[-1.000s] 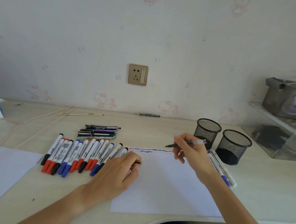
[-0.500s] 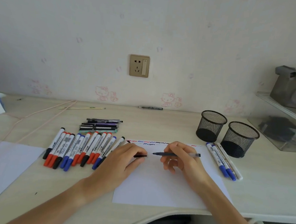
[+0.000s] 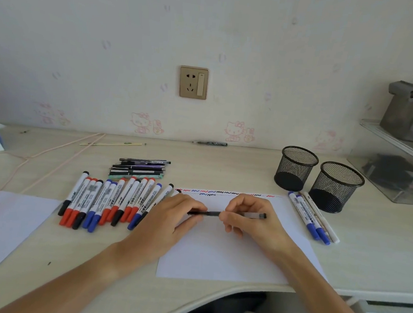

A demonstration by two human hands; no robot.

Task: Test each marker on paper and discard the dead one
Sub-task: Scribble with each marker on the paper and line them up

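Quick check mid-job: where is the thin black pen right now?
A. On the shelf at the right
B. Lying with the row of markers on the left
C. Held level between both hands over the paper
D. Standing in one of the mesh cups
C: the left hand and right hand each hold an end of the pen above the paper.

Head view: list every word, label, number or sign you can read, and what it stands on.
"WHITE BOARD MARKER", barely legible: barrels of the whiteboard markers.
Other barrel print there: too small.
Markers by the mesh cups: label blurred.
Pen stack: unreadable.
Squiggles on the paper: test strokes, no words.
Wall socket: no text.
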